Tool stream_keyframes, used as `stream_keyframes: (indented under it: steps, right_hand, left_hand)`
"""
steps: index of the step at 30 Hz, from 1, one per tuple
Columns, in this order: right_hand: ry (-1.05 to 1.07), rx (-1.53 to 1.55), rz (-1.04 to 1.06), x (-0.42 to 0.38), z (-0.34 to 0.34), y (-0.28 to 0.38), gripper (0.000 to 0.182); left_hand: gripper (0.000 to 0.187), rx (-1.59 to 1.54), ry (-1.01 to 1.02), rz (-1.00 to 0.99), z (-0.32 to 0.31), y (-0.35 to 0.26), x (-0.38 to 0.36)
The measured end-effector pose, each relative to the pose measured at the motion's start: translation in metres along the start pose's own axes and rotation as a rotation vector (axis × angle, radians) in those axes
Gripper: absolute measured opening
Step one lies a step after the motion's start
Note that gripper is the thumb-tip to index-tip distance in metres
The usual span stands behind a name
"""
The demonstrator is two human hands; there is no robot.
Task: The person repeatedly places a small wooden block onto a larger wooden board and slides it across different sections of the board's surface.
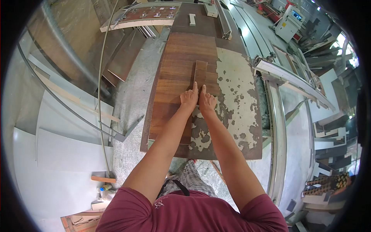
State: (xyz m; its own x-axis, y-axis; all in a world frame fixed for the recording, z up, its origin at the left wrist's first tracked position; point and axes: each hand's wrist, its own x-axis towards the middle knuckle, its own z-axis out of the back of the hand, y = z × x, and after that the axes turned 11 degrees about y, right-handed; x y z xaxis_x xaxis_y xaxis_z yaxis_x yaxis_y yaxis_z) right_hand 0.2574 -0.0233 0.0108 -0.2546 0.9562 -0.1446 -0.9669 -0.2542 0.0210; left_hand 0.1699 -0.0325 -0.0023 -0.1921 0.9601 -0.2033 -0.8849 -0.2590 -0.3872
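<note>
In the head view, the left hand (189, 98) and the right hand (208, 101) are close together over the middle of the surface (154, 144). Each has its index finger stretched toward the far edge, with the other fingers curled in. Both rest at the near part of a narrow wooden strip (200, 71), the left on its left side, the right on its right. Whether the thumbs pinch the strip cannot be told.

The strip points toward the far edge and lies on a wood-grain panel (185, 58), nearer that panel's right edge than its left. The panel covers much of the surface's left and middle; to its right is a mottled area (235, 100) of pale, flaking patches, reaching down toward the near right corner.

Farther up the surface are a small pale block (192, 19) and, near the right edge, a long metal profile (225, 25). Beyond the far left part, metal fittings (157, 14) sit on a brown board (135, 16). A metal rail (293, 75) stands right of the surface. At lower right is another person (334, 182) in patterned clothing.
</note>
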Motion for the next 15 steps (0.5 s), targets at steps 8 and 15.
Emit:
stream_keyframes:
  steps: [8, 15]
  right_hand:
    - [0.033, -0.036, 0.021, 0.007, 0.007, 0.003, 0.053]
    - [0.061, -0.056, 0.028, 0.038, 0.015, -0.001, 0.054]
  left_hand:
    - [0.045, 0.037, -0.062, -0.054, -0.005, 0.003, 0.013]
    - [0.049, -0.008, -0.044, -0.043, 0.005, -0.005, 0.039]
